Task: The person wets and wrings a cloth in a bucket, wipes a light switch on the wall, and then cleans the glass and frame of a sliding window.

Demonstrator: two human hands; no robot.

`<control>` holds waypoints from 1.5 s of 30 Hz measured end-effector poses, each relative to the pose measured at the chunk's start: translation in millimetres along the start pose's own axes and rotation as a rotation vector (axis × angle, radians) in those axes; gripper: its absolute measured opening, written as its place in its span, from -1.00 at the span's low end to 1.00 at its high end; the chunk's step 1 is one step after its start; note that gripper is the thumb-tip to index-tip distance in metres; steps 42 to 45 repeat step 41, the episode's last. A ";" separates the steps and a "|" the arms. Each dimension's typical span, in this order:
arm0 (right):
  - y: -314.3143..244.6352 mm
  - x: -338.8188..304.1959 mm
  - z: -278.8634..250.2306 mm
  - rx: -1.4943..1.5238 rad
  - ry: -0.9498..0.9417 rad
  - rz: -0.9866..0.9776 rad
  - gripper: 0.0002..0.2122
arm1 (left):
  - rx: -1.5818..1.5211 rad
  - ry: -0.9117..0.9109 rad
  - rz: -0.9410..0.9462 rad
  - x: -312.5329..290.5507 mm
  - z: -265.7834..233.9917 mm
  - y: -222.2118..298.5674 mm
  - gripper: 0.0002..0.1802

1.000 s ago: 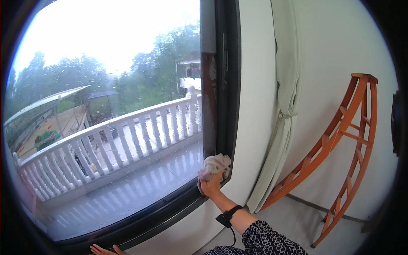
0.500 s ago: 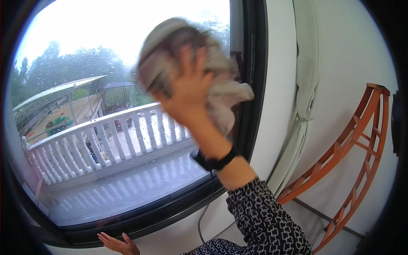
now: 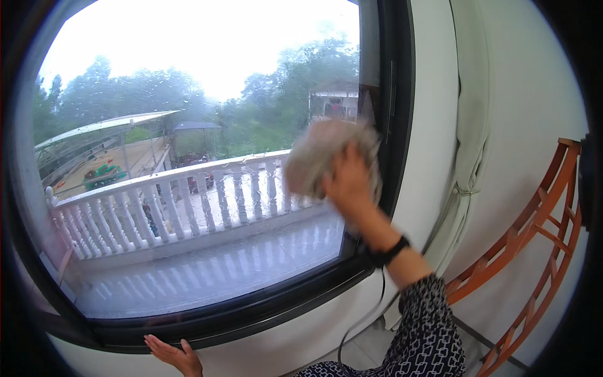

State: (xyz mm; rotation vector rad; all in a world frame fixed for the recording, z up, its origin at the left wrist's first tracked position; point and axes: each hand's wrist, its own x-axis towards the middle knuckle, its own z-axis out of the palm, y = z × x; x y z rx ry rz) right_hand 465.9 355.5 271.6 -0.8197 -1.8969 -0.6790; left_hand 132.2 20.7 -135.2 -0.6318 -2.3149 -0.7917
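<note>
My right hand [image 3: 353,185] presses a greyish-beige cloth [image 3: 323,154] against the window pane [image 3: 251,135], near its right side. The cloth is bunched up and smeared by motion, and my fingers curl over it. Water drops dot the glass. Low at the left, my left hand [image 3: 174,357] holds nothing; its fingers are stretched out and the thumb stands apart. It lies at the lower edge of the black window frame [image 3: 207,332].
An orange ladder [image 3: 502,261] leans at the right by the white wall. A pale green curtain [image 3: 468,144], tied in its middle, hangs beside the window. Below my right forearm a dark cable [image 3: 358,327] runs down. Beyond the glass stands a white balustrade [image 3: 176,201].
My right hand has moved down and to the right across the pane with the cloth. The view has shifted slightly. My left hand has hardly moved.
</note>
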 end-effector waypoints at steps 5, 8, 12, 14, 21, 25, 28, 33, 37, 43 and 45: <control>17.2 247.2 -61.9 -0.205 0.439 0.134 -0.32 | -0.011 -0.024 -0.010 -5.7 8.1 8.0 -0.08; -80.6 269.0 -102.8 0.022 0.303 0.017 -0.26 | -0.007 -0.039 -0.032 -7.7 8.4 -5.4 0.00; -161.6 257.9 -37.6 -0.087 0.397 -0.496 -0.42 | -0.192 -0.087 0.052 4.5 -21.9 11.3 0.07; -223.7 191.4 -29.5 0.060 0.375 -0.758 -0.51 | -0.177 -0.071 0.020 4.4 -28.9 2.5 0.07; -151.5 -65.2 94.6 0.796 -0.130 -0.937 -0.61 | -0.191 -0.132 0.084 2.6 2.5 2.6 0.11; -72.8 5.8 27.1 0.925 -0.260 -0.701 -0.59 | -0.141 -0.154 0.013 1.0 -12.7 -2.4 0.13; -11.4 79.3 -31.5 0.299 0.101 -0.365 -0.43 | -0.162 -0.050 0.018 -5.3 -11.3 -8.2 0.18; 77.0 237.2 -58.8 -0.281 0.287 0.207 -0.39 | -0.210 -0.048 -0.039 -16.6 -4.0 12.3 0.23; 76.6 361.8 -67.2 0.051 0.380 0.397 -0.28 | -0.239 -0.016 -0.035 -23.9 -8.7 25.3 0.22; 77.7 470.6 -85.2 0.481 0.167 0.269 -0.28 | -0.310 -0.074 -0.006 -42.8 47.6 25.2 -0.06; 77.7 470.6 -85.2 0.481 0.167 0.269 -0.28 | -0.310 -0.074 -0.006 -42.8 47.6 25.2 -0.06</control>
